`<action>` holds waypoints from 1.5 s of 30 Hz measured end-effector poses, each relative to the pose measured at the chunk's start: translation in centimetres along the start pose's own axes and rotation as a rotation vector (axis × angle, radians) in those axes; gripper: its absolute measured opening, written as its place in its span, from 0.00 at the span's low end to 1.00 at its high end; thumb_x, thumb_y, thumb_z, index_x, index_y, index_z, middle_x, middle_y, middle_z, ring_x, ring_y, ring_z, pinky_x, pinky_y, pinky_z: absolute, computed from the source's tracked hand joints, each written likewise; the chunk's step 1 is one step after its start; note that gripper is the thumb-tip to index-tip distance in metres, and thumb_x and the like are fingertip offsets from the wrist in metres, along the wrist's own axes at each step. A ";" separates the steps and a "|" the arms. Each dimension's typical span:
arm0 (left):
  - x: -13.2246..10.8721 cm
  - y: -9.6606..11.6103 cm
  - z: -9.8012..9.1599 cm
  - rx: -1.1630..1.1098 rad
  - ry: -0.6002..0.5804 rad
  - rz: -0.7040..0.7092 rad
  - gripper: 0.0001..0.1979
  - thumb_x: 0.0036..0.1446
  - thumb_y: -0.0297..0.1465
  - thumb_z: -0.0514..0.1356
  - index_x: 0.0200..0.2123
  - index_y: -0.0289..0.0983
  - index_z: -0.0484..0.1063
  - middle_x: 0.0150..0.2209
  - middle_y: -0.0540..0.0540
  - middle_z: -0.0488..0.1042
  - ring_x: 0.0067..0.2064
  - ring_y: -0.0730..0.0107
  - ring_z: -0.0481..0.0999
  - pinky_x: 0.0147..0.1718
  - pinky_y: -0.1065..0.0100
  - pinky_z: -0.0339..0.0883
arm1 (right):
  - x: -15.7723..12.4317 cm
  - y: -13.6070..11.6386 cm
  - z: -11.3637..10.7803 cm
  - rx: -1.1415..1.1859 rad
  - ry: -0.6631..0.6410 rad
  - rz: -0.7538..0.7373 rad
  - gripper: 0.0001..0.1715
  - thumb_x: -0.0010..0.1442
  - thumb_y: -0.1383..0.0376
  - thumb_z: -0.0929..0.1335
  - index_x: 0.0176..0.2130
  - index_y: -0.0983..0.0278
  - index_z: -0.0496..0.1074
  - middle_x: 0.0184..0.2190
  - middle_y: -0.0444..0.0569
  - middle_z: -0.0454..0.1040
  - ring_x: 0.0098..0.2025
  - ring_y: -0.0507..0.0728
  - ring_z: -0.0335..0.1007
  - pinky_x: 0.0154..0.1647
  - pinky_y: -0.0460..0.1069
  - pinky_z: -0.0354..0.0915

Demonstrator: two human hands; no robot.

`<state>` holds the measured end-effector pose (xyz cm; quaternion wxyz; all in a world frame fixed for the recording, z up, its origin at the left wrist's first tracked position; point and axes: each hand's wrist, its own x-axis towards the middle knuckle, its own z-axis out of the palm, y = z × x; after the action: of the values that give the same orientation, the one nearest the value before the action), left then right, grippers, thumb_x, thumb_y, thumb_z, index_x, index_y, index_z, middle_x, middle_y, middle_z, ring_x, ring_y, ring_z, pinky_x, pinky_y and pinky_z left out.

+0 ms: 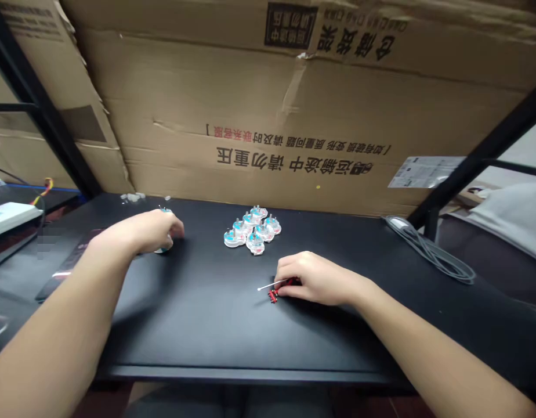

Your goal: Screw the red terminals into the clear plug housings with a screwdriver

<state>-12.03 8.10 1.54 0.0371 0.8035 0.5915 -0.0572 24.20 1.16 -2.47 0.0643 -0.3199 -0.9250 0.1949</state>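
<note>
head camera | faces forward, down | near, above black tabletop [207, 325] (cardboard wall [185, 87] behind it)

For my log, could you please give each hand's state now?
Left hand: at white-blue piece; grip unclear.
Right hand: closed, holding white stick.

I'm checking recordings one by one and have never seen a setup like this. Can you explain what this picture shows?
There is no machine here: these are a person's bare hands, seen from a camera worn on the head, looking forward and down. On the black table stands a cluster of white-and-blue pieces with upright prongs. A coiled grey cable lies at the right; cardboard stands behind. The right hand holds a thin white stick, with small red parts by the fingers. The left hand partly covers something white and blue; its grip is hidden.
</note>
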 end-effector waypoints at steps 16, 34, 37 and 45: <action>0.7 3.9 0.8 -0.032 0.018 0.123 0.24 0.56 0.36 0.58 0.57 0.39 0.71 0.52 0.38 0.79 0.50 0.52 0.79 0.48 0.61 0.70 | 0.1 -0.2 0.3 0.032 -0.009 -0.022 0.08 0.65 0.64 0.68 0.40 0.60 0.79 0.38 0.46 0.76 0.36 0.51 0.72 0.38 0.45 0.63; -3.1 9.7 -2.8 -0.519 0.114 0.433 0.18 0.56 0.43 0.63 0.48 0.43 0.78 0.47 0.51 0.82 0.43 0.62 0.80 0.40 0.70 0.71 | -0.1 -2.0 0.7 -0.189 0.580 -0.401 0.08 0.61 0.71 0.67 0.36 0.62 0.77 0.62 0.57 0.70 0.32 0.51 0.73 0.33 0.47 0.69; -3.7 11.6 -3.3 -0.641 0.138 0.541 0.15 0.56 0.41 0.65 0.45 0.43 0.80 0.43 0.51 0.83 0.42 0.63 0.80 0.40 0.70 0.71 | -0.2 -2.3 0.5 -0.218 0.652 -0.435 0.09 0.61 0.72 0.68 0.36 0.61 0.77 0.63 0.59 0.68 0.28 0.49 0.70 0.30 0.48 0.68; -1.8 12.0 -0.9 -1.286 0.277 0.534 0.13 0.55 0.32 0.69 0.45 0.40 0.79 0.44 0.47 0.83 0.46 0.63 0.82 0.47 0.69 0.74 | -0.4 -2.1 -0.2 -0.033 0.870 -0.318 0.08 0.60 0.72 0.68 0.35 0.63 0.79 0.40 0.53 0.80 0.29 0.50 0.74 0.28 0.45 0.69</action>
<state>-1.10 2.91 2.63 0.4412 0.7398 0.2904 0.4168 23.34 -0.54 -1.46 0.4704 -0.2269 -0.8527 0.0155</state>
